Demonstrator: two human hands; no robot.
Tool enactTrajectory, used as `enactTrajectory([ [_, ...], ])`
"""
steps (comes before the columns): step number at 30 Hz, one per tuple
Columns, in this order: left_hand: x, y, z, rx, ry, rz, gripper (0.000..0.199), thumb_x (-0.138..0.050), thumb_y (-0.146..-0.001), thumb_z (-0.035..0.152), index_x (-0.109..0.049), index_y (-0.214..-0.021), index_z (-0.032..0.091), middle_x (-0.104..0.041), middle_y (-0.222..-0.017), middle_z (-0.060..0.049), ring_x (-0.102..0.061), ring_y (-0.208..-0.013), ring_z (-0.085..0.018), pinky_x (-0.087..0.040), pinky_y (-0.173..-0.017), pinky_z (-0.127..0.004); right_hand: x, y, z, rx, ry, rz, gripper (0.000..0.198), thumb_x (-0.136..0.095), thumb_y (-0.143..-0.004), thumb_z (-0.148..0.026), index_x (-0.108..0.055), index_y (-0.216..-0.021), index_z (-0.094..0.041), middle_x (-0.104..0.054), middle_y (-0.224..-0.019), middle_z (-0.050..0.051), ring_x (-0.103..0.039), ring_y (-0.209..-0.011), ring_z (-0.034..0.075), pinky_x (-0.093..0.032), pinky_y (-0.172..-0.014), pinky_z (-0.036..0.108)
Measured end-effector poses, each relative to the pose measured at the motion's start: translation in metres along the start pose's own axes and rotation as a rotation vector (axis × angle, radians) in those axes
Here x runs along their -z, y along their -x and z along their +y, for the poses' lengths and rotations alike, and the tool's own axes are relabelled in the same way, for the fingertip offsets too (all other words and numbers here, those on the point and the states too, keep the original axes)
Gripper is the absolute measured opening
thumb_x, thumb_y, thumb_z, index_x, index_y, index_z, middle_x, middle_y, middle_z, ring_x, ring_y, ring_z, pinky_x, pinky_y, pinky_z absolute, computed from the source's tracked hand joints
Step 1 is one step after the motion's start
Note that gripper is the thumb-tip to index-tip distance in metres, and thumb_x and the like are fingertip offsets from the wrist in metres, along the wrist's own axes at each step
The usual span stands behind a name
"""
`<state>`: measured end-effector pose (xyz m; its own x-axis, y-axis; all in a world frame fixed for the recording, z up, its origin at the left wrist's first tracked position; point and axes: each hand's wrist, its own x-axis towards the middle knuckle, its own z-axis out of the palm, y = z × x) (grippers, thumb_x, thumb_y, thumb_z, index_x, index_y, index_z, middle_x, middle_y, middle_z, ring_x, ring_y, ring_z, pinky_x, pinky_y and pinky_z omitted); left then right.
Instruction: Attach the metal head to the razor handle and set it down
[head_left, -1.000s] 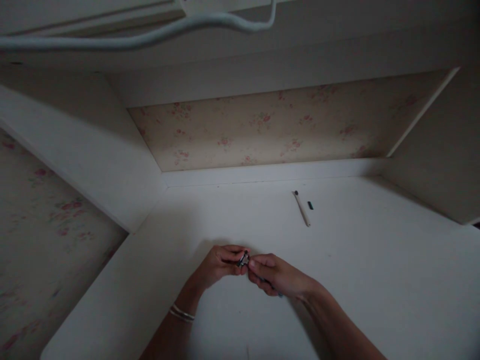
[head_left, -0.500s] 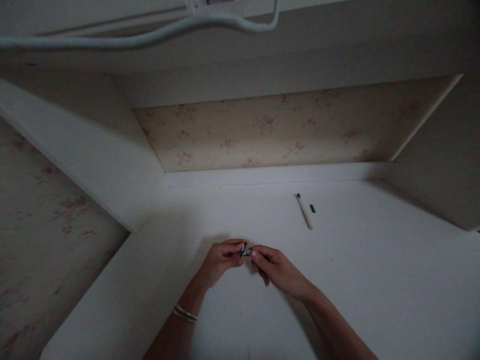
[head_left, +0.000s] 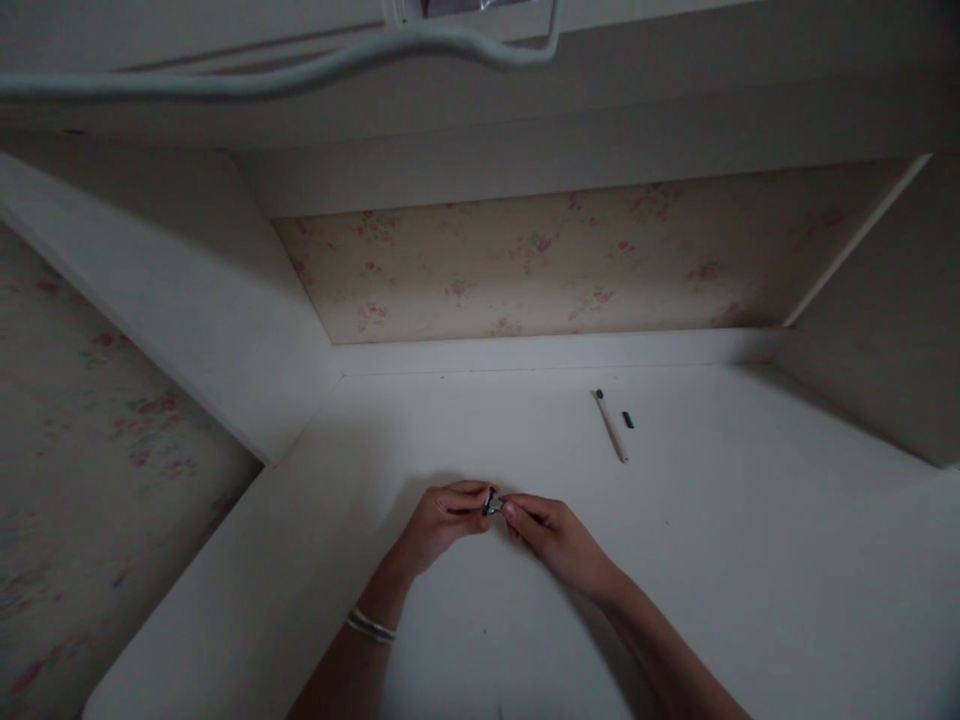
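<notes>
My left hand (head_left: 444,525), with bands round its wrist, pinches the dark, strip-like head of a small silver razor (head_left: 493,504). My right hand (head_left: 555,535) is closed on the narrow silver end of the same razor, thumb and forefinger pressed together. Both hands meet just above the white desk, fingertips close to each other. Fingers cover much of the razor, so its handle is mostly hidden.
A slim white toothbrush (head_left: 612,427) with a dark head lies farther back on the desk (head_left: 720,600). Beside it is a small black-and-green strip (head_left: 628,420), perhaps a razor cartridge. Side panels flank the desk, and a pale cable (head_left: 315,72) runs along the shelf above.
My right hand's lower fingers have curled in under the palm, and the razor has turned slightly. Both hands stay in nearly the same place; the view has shifted a little.
</notes>
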<state>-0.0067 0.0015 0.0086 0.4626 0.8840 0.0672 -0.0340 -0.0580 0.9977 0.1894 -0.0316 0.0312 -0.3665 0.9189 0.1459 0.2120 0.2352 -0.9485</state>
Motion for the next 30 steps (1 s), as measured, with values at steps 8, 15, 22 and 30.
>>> enactTrajectory([
  [8,0.0004,-0.0005,0.0003,-0.019,-0.041,-0.013,0.025,-0.074,-0.07,0.025,-0.073,-0.093,0.019,-0.064,-0.112,-0.01,-0.058,-0.103,-0.022,-0.046,-0.088,-0.03,-0.0005,0.0013,-0.0072,0.125,0.108,0.037,0.028,-0.041,-0.095,-0.033,-0.06,-0.082,-0.019,-0.055,-0.074,-0.001,-0.049,-0.069,0.014,-0.037,-0.066,0.023],
  [15,0.0036,0.0018,-0.003,-0.013,0.036,-0.045,0.027,-0.076,-0.068,0.025,-0.073,-0.094,0.021,-0.064,-0.115,-0.01,-0.059,-0.105,-0.023,-0.046,-0.088,-0.031,0.0001,0.0027,-0.0097,0.041,-0.088,-0.015,0.03,-0.048,-0.092,-0.037,-0.063,-0.076,-0.016,-0.053,-0.07,-0.001,-0.044,-0.066,0.013,-0.034,-0.06,0.022],
  [22,0.0043,0.0036,0.0005,0.073,0.022,-0.085,0.031,-0.081,-0.058,0.023,-0.074,-0.088,0.02,-0.064,-0.116,-0.011,-0.06,-0.102,-0.025,-0.047,-0.089,-0.033,0.0003,0.0057,-0.004,-0.072,-0.097,-0.069,0.041,-0.048,-0.09,-0.043,-0.055,-0.061,-0.016,-0.034,-0.056,-0.005,-0.029,-0.053,0.01,-0.023,-0.049,0.023],
  [30,0.0039,0.0029,-0.0011,0.056,0.008,-0.037,0.032,-0.082,-0.057,0.025,-0.074,-0.088,0.022,-0.066,-0.111,-0.01,-0.061,-0.099,-0.024,-0.048,-0.088,-0.034,0.0034,0.0055,-0.0027,-0.06,-0.091,-0.101,0.043,-0.044,-0.091,-0.047,-0.056,-0.065,-0.016,-0.036,-0.055,-0.004,-0.031,-0.051,0.009,-0.025,-0.048,0.022],
])
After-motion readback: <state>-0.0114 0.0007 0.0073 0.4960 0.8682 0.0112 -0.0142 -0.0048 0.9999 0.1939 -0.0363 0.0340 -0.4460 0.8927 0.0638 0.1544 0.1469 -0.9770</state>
